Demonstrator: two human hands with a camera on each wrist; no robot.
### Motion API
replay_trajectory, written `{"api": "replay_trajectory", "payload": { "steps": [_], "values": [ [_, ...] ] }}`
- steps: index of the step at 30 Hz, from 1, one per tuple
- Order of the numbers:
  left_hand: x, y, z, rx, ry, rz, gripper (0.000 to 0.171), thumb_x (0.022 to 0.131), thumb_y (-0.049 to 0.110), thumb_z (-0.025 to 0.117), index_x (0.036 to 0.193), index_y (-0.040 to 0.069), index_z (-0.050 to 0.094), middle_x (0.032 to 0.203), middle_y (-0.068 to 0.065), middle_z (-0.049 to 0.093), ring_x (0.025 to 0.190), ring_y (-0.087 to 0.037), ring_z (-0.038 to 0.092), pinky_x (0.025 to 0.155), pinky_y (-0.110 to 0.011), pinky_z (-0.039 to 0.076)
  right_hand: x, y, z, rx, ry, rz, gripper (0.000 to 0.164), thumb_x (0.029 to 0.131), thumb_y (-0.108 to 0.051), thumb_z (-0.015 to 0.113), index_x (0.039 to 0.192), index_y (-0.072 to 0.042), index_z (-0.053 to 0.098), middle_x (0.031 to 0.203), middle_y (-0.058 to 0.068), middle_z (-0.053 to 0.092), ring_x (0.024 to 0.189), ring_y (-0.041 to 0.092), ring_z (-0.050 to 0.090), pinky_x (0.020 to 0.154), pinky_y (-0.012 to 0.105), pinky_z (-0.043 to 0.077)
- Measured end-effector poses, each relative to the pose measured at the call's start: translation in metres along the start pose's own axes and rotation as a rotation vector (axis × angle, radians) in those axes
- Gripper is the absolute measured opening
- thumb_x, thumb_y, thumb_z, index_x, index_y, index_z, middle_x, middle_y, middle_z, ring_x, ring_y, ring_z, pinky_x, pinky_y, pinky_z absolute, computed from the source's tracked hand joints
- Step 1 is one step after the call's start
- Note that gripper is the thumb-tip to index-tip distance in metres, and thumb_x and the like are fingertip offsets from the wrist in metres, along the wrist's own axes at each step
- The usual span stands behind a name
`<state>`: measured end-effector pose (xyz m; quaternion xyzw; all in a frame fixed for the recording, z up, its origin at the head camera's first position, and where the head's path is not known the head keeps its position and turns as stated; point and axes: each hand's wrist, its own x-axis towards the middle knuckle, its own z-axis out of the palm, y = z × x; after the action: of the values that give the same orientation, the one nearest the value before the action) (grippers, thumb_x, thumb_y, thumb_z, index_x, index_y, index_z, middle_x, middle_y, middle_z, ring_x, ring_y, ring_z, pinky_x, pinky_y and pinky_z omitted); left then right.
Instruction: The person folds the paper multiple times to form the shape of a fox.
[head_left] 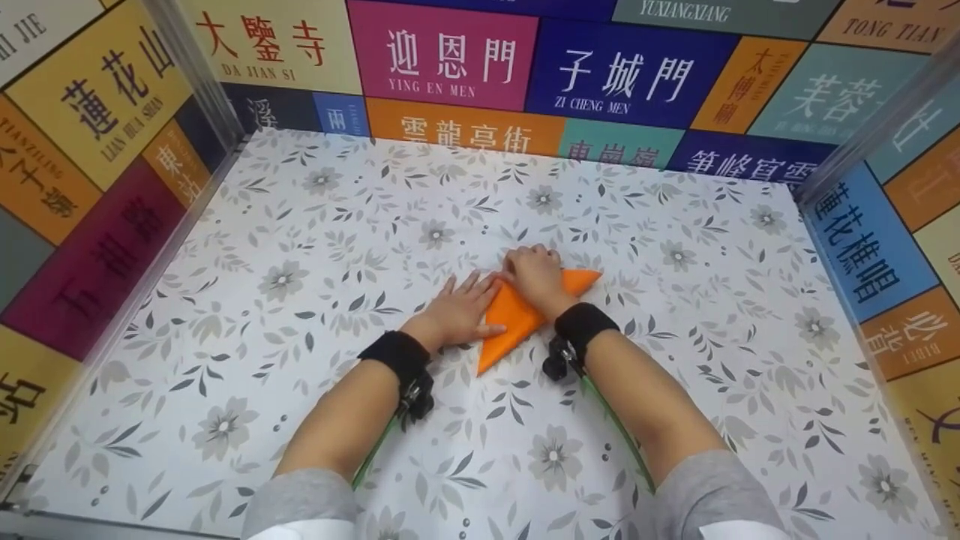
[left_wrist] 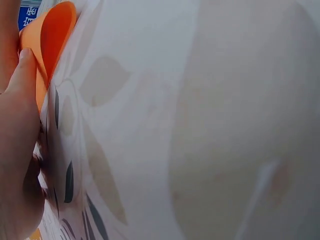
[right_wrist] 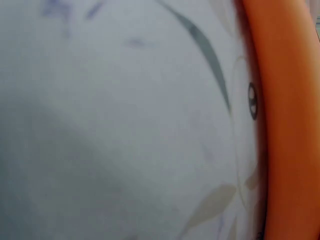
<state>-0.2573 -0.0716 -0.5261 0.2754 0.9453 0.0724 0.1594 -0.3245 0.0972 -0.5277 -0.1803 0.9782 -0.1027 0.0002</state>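
Note:
A sheet of orange paper (head_left: 511,319), folded into a triangle, lies on the patterned tabletop between the two hands. In the left wrist view the orange paper (left_wrist: 59,30) bulges in a rounded, uncreased fold. My left hand (head_left: 461,307) lies flat with straight, spread fingers, its thumb on the paper's left part and its fingertips by the upper corner. With curled fingers my right hand (head_left: 536,274) grips the paper at that upper corner, covering part of it. The paper's right tip sticks out past this hand. The right wrist view shows only the curved orange paper (right_wrist: 292,120), no fingers.
Grey flowers and leaves cover the white tabletop (head_left: 360,247). Panels with coloured blocks and lettering (head_left: 442,60) stand along the back and both sides. Black bands with small cameras (head_left: 416,397) sit on both wrists, and green cables (head_left: 622,435) run along the forearms.

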Motion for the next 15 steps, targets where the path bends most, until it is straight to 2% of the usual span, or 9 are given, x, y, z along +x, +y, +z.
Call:
{"api": "replay_trajectory", "payload": {
  "steps": [15],
  "values": [
    [-0.0008,-0.0018,-0.0012,0.01,-0.008,0.014,0.088,0.094,0.065,0.039,0.157,0.013,0.006,0.164,-0.003,-0.001,0.151,-0.028,0.0,0.12,-0.056,0.003,-0.0024,0.0009,0.0042,0.024,0.011,0.001,0.022,0.093,-0.033,0.063,0.095,-0.011,0.064,0.1,0.008,0.066,0.107,0.033,0.052,0.098,0.05,0.037]
  ]
}}
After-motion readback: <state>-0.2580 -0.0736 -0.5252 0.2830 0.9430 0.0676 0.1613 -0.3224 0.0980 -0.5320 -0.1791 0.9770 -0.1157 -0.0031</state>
